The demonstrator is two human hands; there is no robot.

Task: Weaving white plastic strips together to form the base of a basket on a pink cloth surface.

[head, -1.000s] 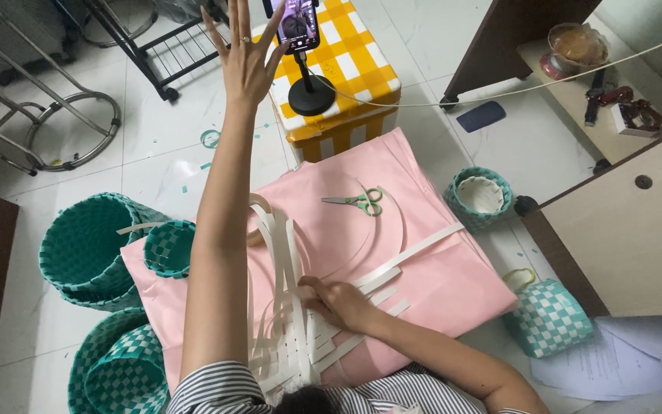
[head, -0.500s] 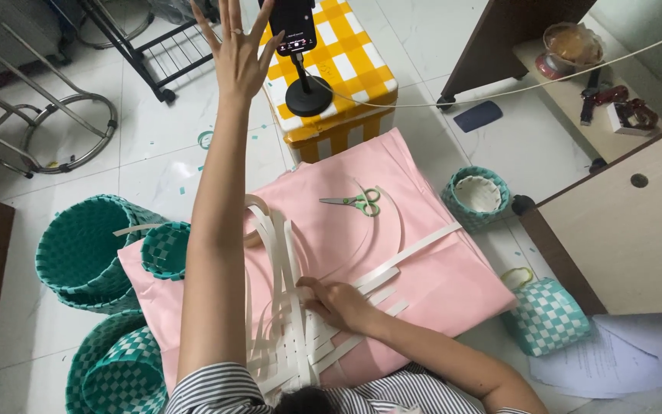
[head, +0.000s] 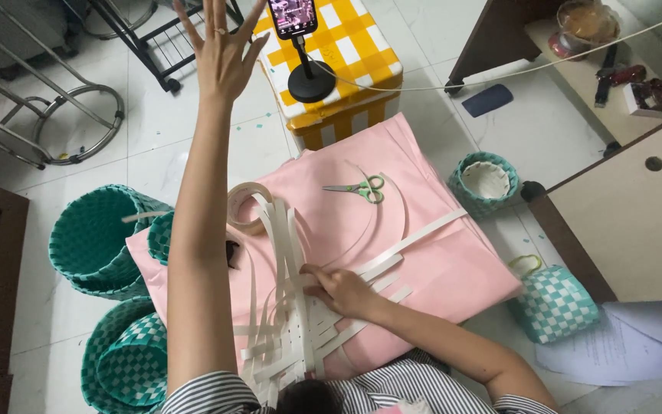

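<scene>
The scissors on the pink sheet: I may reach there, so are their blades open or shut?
Shut. The scissors lie flat on the pink sheet, blades together in one thin point, untouched by either hand.

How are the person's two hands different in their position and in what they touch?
The left hand is raised high over the floor with fingers spread and holds nothing; the right hand lies low on the pink sheet, pressing the white strips. The left arm is stretched straight, the right arm bent. Both are bare.

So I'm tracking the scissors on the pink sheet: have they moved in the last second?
No. The scissors lie at the same spot on the pink sheet, just below the yellow checked box, blades pointing left.
</scene>
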